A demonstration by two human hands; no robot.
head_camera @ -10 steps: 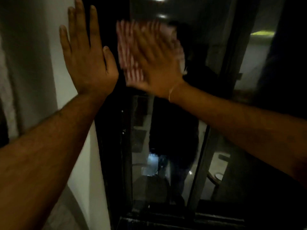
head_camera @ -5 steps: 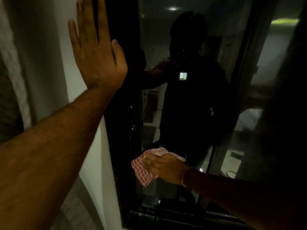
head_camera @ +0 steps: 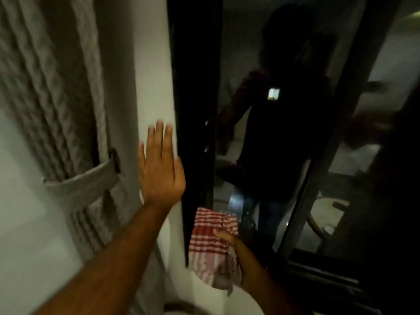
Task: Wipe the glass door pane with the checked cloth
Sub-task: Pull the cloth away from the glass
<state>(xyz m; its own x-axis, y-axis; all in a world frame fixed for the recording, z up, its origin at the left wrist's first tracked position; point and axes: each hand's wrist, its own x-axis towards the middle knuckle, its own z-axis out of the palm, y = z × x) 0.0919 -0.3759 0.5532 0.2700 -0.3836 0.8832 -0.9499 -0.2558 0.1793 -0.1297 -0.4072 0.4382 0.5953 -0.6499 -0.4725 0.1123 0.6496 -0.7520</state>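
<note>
The glass door pane [head_camera: 268, 137] is dark and tall, set in a black frame [head_camera: 195, 98], and it reflects a person. My right hand [head_camera: 236, 251] grips the red-and-white checked cloth [head_camera: 211, 244], which hangs low beside the frame's bottom left, in front of the white wall. My left hand [head_camera: 160, 169] is flat and open, its fingers spread against the white wall edge just left of the frame.
A grey curtain [head_camera: 52, 110] gathered by a tie-back [head_camera: 81, 180] hangs on the left. A second dark pane [head_camera: 363, 178] lies to the right, behind a black upright [head_camera: 318, 167]. The door's bottom track [head_camera: 322, 276] runs along the floor.
My right hand swept the cloth from the top of the pane down to its bottom, then off to the lower left. My left hand now sits lower in view as the camera tilted.
</note>
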